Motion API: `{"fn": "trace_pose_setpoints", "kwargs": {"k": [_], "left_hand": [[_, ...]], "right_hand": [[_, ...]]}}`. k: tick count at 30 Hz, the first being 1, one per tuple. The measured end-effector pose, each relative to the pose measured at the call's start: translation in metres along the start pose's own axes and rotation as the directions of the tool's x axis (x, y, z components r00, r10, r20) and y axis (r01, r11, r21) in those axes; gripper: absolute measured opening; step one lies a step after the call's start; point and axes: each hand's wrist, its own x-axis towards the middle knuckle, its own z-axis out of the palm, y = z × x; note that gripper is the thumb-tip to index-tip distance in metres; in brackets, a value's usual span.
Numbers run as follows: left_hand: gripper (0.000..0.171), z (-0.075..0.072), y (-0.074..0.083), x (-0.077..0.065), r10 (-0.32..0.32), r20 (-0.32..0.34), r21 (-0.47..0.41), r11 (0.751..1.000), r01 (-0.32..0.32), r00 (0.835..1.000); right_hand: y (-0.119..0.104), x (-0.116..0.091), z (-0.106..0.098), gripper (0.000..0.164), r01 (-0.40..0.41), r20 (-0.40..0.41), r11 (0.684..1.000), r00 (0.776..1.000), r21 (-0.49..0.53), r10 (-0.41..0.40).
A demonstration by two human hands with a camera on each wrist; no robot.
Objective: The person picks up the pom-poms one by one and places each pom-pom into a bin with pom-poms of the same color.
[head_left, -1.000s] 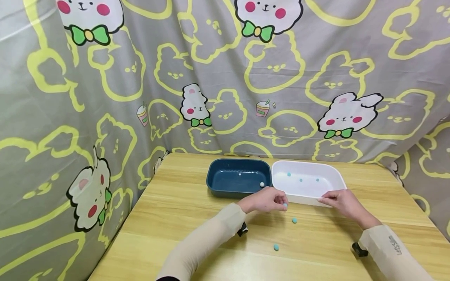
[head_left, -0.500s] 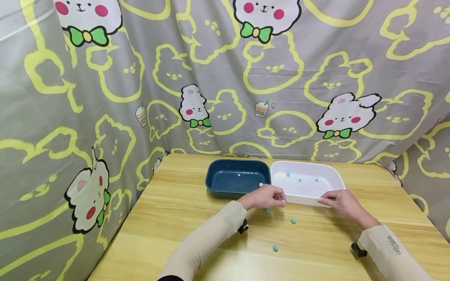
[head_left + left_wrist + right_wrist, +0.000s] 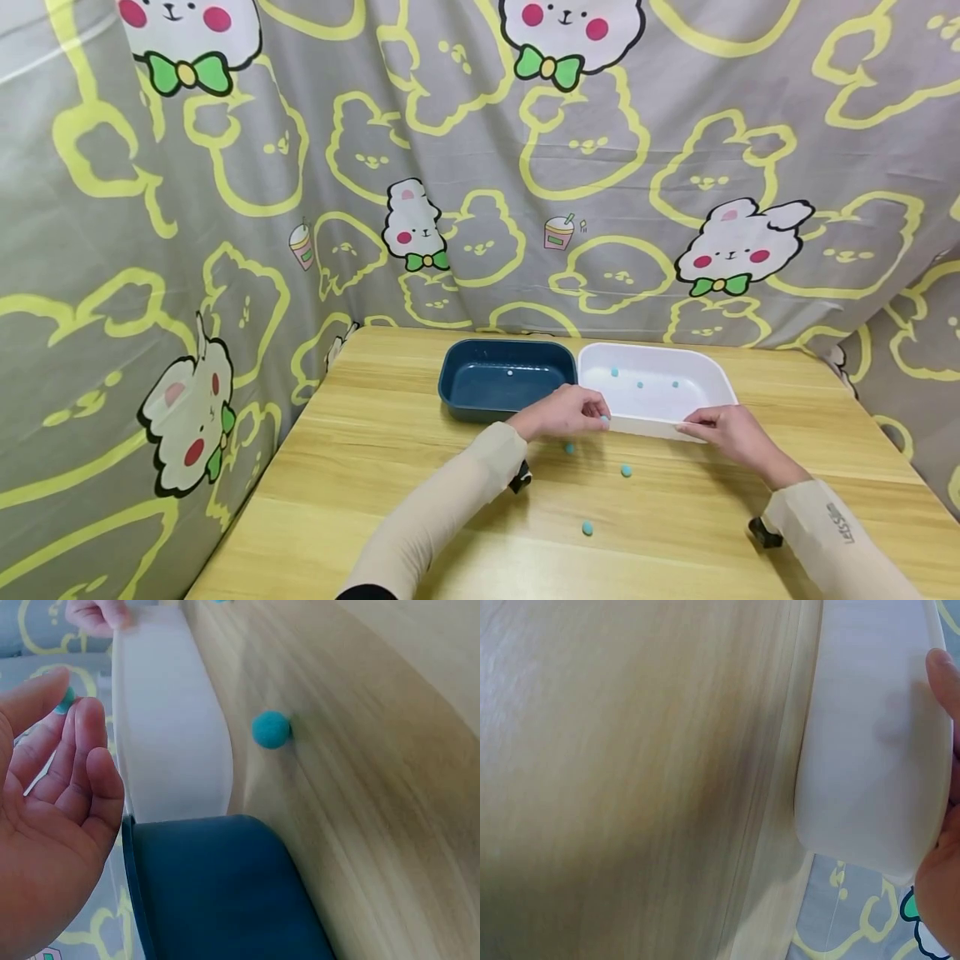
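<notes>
My left hand pinches a small teal felt ball between thumb and fingertips, at the near left corner of the white plastic bin. With thumb and fingers, my right hand grips that bin's near rim toward its right end. In the right wrist view, the thumb lies on the bin's outer wall. Several teal balls lie inside the white bin. On the wooden table in front are more loose teal balls: one ball below the left hand, another, and a third nearest.
A dark blue bin stands against the white bin's left side, with a small white ball in it. My left hand hides part of its near right corner. A patterned curtain hangs behind the wooden table.
My left hand has risen slightly toward the white bin's near rim with the teal ball. It now covers the white ball in the blue bin's right corner. The right hand stays put.
</notes>
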Motion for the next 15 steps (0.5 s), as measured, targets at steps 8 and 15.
{"fn": "trace_pose_setpoints", "kwargs": {"k": [8, 15], "left_hand": [[0.005, -0.0029, -0.0018, 0.0034, -0.009, -0.013, 0.008, 1.000, 0.009, 1.000], [0.004, -0.0029, -0.0017, 0.0079, -0.011, -0.020, 0.029, 1.000, 0.012, 1.000]], "right_hand": [[-0.0019, 0.0000, -0.0020, 0.010, 0.000, -0.008, 1.000, 1.000, 0.010, 0.000], [-0.0022, 0.0003, -0.0014, 0.011, 0.003, 0.002, 1.000, 1.000, 0.006, -0.003]]}}
